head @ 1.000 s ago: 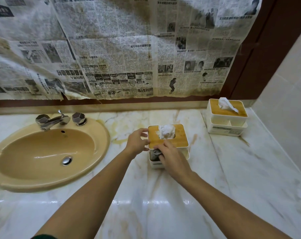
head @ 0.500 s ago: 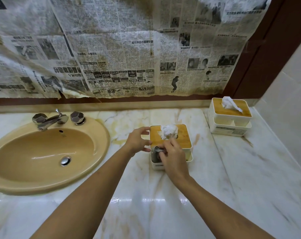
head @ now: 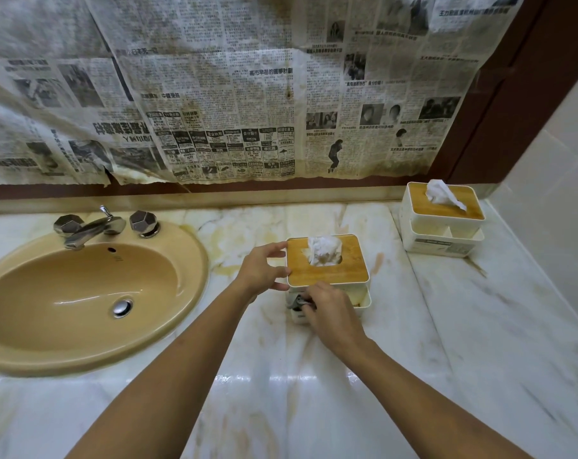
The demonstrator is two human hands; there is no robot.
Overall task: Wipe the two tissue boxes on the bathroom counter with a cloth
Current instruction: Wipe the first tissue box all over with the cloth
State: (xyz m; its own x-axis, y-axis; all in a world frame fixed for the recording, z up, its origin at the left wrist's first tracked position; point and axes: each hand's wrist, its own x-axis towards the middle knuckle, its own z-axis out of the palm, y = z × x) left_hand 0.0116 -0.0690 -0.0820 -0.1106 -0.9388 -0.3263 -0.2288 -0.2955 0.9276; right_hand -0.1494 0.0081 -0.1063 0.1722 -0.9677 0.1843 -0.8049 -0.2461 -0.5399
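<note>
A white tissue box with a wooden lid (head: 347, 270) and a tissue sticking up stands mid-counter. My left hand (head: 262, 268) holds its left edge between thumb and fingers. My right hand (head: 330, 314) grips a small grey cloth (head: 298, 301) and presses it against the box's front compartment, hiding most of the front face. A second tissue box (head: 446, 223) of the same kind stands at the back right, apart from both hands.
A tan oval sink (head: 82, 303) with a chrome tap (head: 92, 228) lies at the left. The marble counter (head: 463, 326) spreads around the boxes. Stained newspaper (head: 231, 94) covers the wall behind. A tiled wall (head: 559, 180) closes the right side.
My right hand has slid down from the lid's front edge to the box's front compartment with the cloth. My left hand stays at the left edge.
</note>
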